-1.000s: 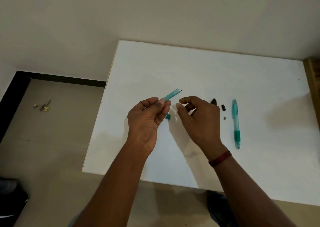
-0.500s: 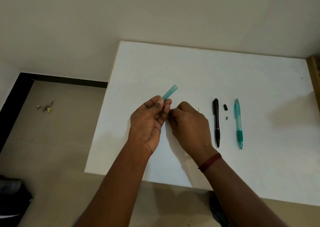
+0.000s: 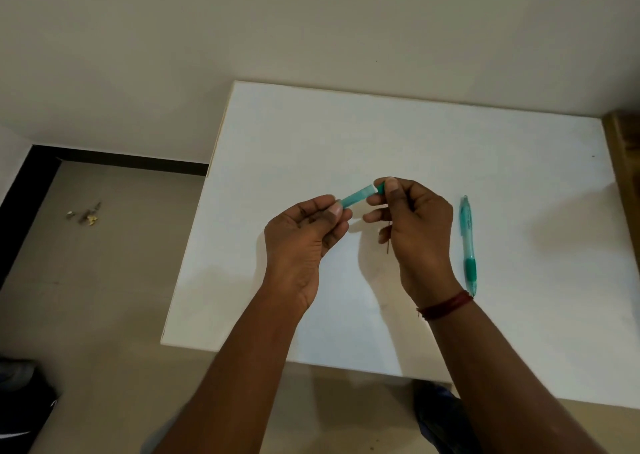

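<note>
Room: A plain cream wall [image 3: 277, 31] fills the top. A black skirting board [image 3: 131, 159] runs along its foot at left, above a beige floor [image 3: 104, 298].
Floor: A few small scraps [image 3: 85, 213] lie at left, well apart from the counter. A dark shoe [image 3: 20, 401] sits in the bottom left corner.
Counter: A white counter [image 3: 346, 131] stands against the wall, with a wooden edge [image 3: 623, 149] just beside its right side.
On the counter: A teal pen [image 3: 468, 239] lies lengthwise, just right of the right hand.
Left hand: The left hand [image 3: 301, 242] is raised over the middle of the counter. Its grip is clamped, thumb against fingertips, on the lower end of a teal tube [image 3: 356, 195] that slants up to the right.
Right hand: The right hand [image 3: 415, 225], with a red band [image 3: 446, 304] at the wrist, has its grip pinched on a small teal cap [image 3: 381, 187] right at the tube's upper end. Whether cap and tube touch cannot be told.
Below the fingers: A thin dark rod [image 3: 388, 242] shows under the right hand. Whether it is held cannot be told.
Change: Half a second ago the right hand was down on the counter beside the left hand. It is now lifted, with the cap at the tube's end. The black pen and small black bits seen then beside the teal pen no longer show, and the right hand covers that spot.
</note>
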